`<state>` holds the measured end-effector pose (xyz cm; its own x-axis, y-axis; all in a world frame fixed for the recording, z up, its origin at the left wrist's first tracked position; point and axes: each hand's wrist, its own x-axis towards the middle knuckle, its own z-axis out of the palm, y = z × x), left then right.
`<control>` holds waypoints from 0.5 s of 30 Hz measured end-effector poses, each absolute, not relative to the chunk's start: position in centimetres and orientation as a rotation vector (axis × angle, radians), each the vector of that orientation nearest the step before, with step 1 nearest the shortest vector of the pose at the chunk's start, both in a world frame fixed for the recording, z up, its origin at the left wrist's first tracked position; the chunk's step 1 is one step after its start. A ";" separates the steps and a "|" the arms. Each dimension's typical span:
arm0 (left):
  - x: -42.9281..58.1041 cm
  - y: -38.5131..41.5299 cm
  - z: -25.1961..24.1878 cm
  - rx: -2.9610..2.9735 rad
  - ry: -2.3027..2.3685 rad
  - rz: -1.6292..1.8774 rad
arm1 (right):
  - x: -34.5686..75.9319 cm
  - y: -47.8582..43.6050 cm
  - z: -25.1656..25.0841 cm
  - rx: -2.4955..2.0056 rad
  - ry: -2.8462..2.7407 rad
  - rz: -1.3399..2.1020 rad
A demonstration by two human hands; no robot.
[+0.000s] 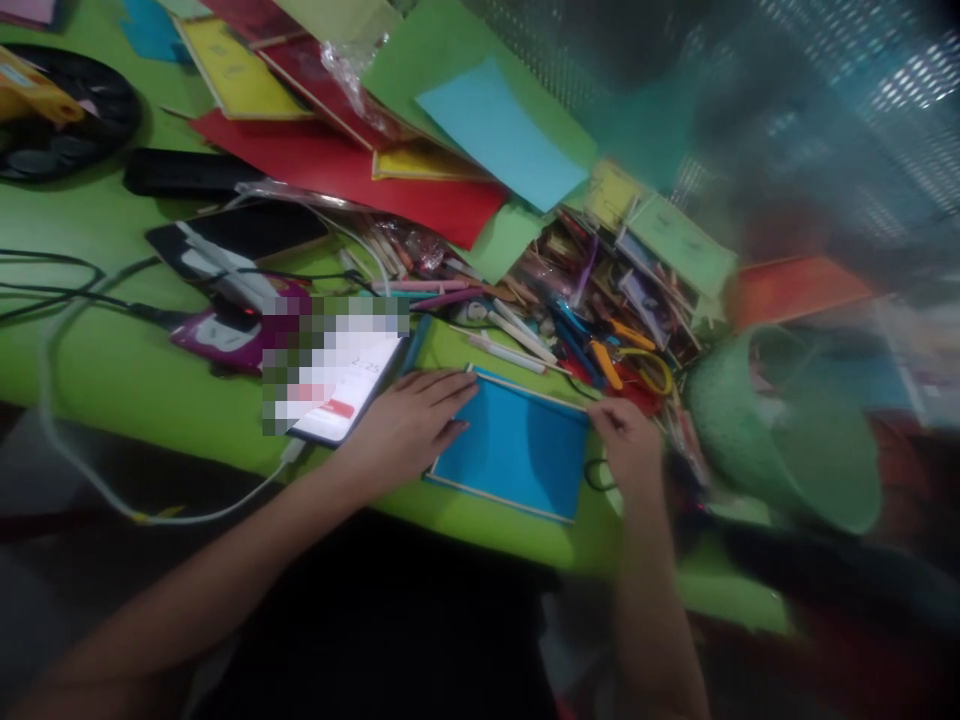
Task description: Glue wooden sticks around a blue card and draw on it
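Note:
A blue card (517, 445) lies flat on the green table in front of me, with thin pale sticks along its top and bottom edges. My left hand (409, 420) rests on its upper left corner, fingers stretched out and close together. At the upper right corner, my right hand (628, 440) pinches the end of the top stick (529, 388) between thumb and forefinger. A dark elastic loop (598, 475) shows just below the right fingers. Beside my left wrist lies a lit smartphone (341, 385) with a white cable plugged in.
Beyond the card is a heap of pens, sticks and orange-handled pliers (604, 362). Coloured paper sheets (502, 130) pile up at the back. To the right a green bowl (787, 430) stands tilted. Cables, a purple item (225, 340) and a black tray (112, 120) occupy the left.

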<state>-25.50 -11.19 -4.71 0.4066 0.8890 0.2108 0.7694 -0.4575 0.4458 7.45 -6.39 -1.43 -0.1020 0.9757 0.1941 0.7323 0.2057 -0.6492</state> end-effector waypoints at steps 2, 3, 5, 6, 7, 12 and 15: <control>-25.5 -11.2 -4.7 2.403 1.458 0.588 | 7.5 -6.5 -1.4 -1.603 -1.978 0.503; -25.5 -11.2 -4.7 2.408 1.459 0.575 | 7.5 -6.5 -1.4 -1.612 -2.022 0.485; -25.5 -11.2 -4.7 2.413 1.453 0.562 | 7.6 -6.5 -1.5 -1.622 -2.111 0.454; -25.6 -11.3 -4.7 2.414 1.449 0.562 | 7.6 -6.5 -1.6 -1.623 -2.152 0.432; -25.6 -11.3 -4.7 2.413 1.446 0.565 | 7.5 -6.5 -1.7 -1.625 -2.193 0.402; -25.6 -11.4 -4.7 2.382 1.434 0.583 | 7.0 -6.5 -2.1 -1.593 -2.323 0.189; -25.6 -11.4 -4.5 2.369 1.437 0.562 | 6.4 -6.6 -2.2 -1.541 -2.376 0.152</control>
<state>-25.62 -11.41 -4.54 0.4186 0.8925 0.1678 0.7694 -0.4467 0.4566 6.36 -6.61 -2.17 -0.3768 0.9055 0.1952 0.8734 0.4175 -0.2509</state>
